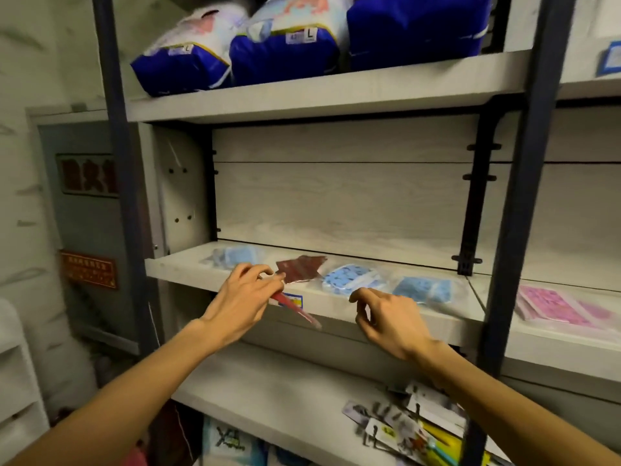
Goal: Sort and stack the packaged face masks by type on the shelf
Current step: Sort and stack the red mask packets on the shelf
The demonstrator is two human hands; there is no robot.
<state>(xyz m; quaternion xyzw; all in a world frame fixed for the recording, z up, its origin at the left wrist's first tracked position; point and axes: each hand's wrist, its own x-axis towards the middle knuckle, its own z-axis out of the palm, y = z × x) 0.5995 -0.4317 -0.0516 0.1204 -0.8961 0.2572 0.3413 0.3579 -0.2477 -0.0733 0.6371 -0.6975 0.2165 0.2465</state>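
Now, L hand [242,297]: pinched red mask pkt [292,302]; thin, floppy, slick film; grip by edge
R hand [386,322]: fingers loosely curled, held nothing; patterned blue pkt [349,279] just beyond fingertips

Only "L" reads — printed on the blue-and-white packs [285,45] up top — other signs blur.
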